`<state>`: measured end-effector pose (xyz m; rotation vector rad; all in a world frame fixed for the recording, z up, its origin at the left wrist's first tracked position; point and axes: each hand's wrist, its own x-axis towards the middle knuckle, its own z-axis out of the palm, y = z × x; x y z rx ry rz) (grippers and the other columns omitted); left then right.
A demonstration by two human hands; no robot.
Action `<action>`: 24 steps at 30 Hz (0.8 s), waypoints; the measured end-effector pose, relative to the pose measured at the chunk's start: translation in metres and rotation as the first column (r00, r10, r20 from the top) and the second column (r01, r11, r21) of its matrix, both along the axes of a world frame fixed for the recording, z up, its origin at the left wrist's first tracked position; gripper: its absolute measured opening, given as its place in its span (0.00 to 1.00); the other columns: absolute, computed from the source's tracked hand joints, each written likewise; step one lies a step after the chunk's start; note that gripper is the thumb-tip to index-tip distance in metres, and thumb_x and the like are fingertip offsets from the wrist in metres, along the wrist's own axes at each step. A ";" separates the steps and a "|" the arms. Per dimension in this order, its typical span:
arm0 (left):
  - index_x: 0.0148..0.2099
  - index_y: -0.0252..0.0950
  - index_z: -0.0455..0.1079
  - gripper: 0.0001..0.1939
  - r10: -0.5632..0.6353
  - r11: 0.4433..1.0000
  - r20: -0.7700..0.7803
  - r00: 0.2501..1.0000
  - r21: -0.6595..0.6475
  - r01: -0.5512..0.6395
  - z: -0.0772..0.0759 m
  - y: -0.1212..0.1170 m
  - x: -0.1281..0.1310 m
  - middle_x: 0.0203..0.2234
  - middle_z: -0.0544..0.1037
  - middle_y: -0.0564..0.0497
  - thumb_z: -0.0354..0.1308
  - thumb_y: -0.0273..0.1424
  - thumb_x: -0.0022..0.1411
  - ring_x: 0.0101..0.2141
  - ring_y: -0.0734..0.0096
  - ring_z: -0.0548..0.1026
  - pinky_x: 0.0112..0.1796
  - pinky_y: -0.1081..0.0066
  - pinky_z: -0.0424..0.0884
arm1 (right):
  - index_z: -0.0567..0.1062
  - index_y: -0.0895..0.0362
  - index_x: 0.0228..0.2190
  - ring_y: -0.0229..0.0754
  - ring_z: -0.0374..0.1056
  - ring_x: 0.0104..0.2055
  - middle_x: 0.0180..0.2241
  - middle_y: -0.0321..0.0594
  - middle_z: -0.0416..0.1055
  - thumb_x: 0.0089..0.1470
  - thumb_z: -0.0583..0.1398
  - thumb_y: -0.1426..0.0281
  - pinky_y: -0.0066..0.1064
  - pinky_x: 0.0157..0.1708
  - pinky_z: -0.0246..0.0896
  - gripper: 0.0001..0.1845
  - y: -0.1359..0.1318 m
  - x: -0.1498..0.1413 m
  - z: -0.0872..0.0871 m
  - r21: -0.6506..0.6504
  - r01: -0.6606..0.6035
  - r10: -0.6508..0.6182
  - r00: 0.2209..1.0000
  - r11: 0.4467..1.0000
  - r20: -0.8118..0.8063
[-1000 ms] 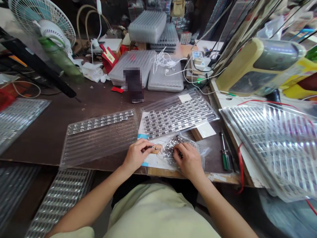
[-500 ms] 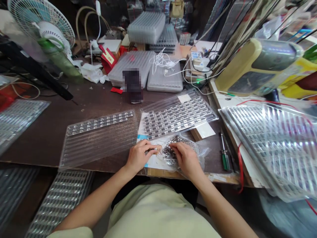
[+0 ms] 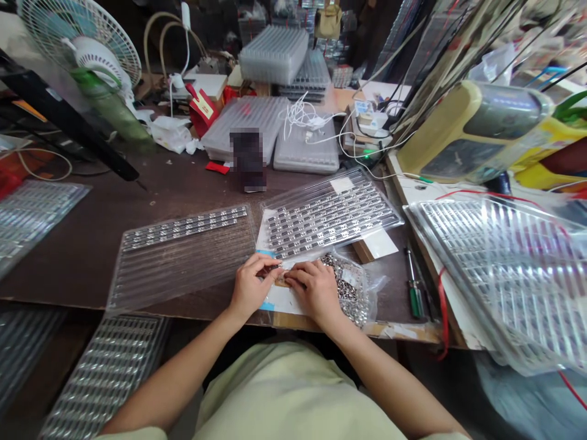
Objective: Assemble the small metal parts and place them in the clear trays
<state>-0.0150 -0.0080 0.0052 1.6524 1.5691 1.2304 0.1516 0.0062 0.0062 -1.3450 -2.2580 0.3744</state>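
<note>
My left hand (image 3: 251, 284) is closed in a pinch on a small metal part, mostly hidden by the fingers. Close beside it, my right hand (image 3: 316, 290) has its fingertips pressed together at a small tan block (image 3: 280, 281); what they grip is too small to make out. A clear plastic bag of small shiny metal pieces (image 3: 355, 293) lies just right of my right hand. Behind the hands, a clear ribbed tray (image 3: 330, 214) holds rows of dark-and-silver connector-like parts. To the left, another clear tray (image 3: 183, 263) has such parts only along its far rows.
A green-handled screwdriver (image 3: 415, 290) lies right of the bag. Stacked clear trays (image 3: 504, 269) overhang the right side. At the back are more trays (image 3: 247, 125), a tangled white cable (image 3: 302, 116) and a fan (image 3: 87, 43). A black tool (image 3: 68, 119) juts in from the left.
My right hand has moved left from the bag of metal pieces to my left hand, uncovering more of the bag. My left hand has shifted slightly left.
</note>
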 end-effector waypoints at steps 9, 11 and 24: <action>0.37 0.37 0.76 0.07 -0.039 0.998 -0.050 0.998 -0.059 0.036 0.003 0.002 0.002 0.33 0.76 0.49 0.59 0.33 0.59 0.30 0.73 0.74 0.29 0.75 0.71 | 0.77 0.51 0.42 0.45 0.61 0.41 0.40 0.41 0.73 0.57 0.59 0.62 0.36 0.36 0.50 0.12 0.000 0.036 0.013 0.096 0.055 -0.072 0.980 0.994 0.187; 0.38 0.38 0.77 0.07 -0.098 0.994 -0.139 0.985 -0.056 0.091 0.007 0.003 0.006 0.33 0.76 0.50 0.60 0.34 0.59 0.31 0.72 0.74 0.32 0.73 0.71 | 0.76 0.51 0.42 0.46 0.61 0.40 0.40 0.41 0.73 0.55 0.61 0.61 0.36 0.36 0.49 0.13 -0.001 0.049 0.014 0.099 0.038 -0.061 0.969 0.994 0.239; 0.38 0.42 0.77 0.05 -0.218 0.974 -0.334 0.917 -0.014 0.227 -0.004 0.005 0.021 0.32 0.77 0.51 0.62 0.33 0.58 0.35 0.69 0.74 0.37 0.70 0.69 | 0.73 0.56 0.32 0.42 0.62 0.37 0.34 0.41 0.72 0.61 0.53 0.69 0.33 0.36 0.52 0.10 -0.006 0.055 0.000 0.077 0.047 -0.055 0.993 0.996 0.106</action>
